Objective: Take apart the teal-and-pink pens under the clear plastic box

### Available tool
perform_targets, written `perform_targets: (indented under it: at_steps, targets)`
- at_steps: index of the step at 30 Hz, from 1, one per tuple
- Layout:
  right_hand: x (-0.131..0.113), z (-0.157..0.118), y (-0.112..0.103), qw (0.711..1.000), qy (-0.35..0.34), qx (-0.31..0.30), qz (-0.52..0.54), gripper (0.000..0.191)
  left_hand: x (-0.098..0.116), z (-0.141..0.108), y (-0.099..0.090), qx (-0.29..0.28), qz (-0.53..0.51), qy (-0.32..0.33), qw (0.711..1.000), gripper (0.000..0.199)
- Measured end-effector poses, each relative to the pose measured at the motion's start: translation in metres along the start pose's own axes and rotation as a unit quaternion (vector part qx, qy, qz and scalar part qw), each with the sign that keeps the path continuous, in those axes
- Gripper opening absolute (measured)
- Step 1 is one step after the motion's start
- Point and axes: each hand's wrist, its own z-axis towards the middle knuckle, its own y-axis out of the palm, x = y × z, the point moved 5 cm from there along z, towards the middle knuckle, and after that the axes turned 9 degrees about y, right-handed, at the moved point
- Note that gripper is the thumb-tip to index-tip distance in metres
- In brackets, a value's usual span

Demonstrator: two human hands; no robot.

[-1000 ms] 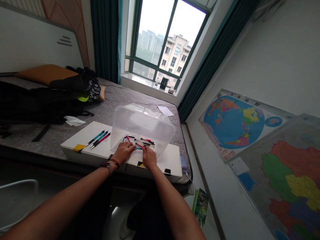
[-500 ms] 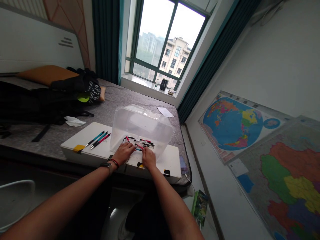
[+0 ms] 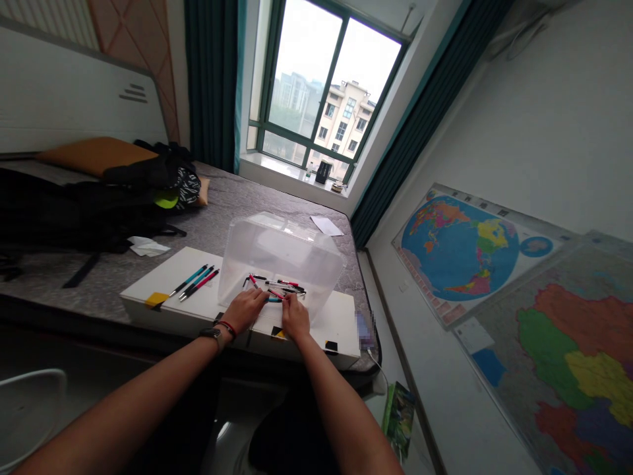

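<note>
A clear plastic bin lies on its side with its open mouth toward me, and several loose pens in red, black and white are inside it. My left hand is at the bin's mouth, its fingers closed. Just right of it, my right hand is closed in a pinch. A blue pen shows between the fingertips of both hands, its ends hidden by them. Close above it lies a red pen. Three pens, blue and red with black ends, lie side by side left of the bin.
White boxes with yellow and black tape bear the bin, on a grey mattress. Black bags and a tissue lie at the left. White paper is behind the bin, and a phone-like object is at the right edge.
The view has shifted slightly. Both hands stay close together at the bin's mouth, with only a small movement of the fingers around the blue pen.
</note>
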Motion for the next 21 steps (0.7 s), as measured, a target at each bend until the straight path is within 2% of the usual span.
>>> perform_targets:
  at_steps: [6,15,21]
  targets:
    - [0.003,0.0018,0.0028,1.0,0.008,0.009,0.0,0.042,0.0021,0.0009,-0.0038,-0.001,0.024,0.023,0.999,0.023]
    - [0.0029,0.0024,0.0029,1.0,0.009,0.01,-0.001,0.034,0.0046,0.0023,-0.0037,-0.023,0.042,0.014,0.999,0.028]
    - [0.0036,0.001,0.0028,1.0,0.004,0.016,0.012,0.025,0.001,0.0,-0.0007,-0.001,0.011,-0.01,1.0,0.033]
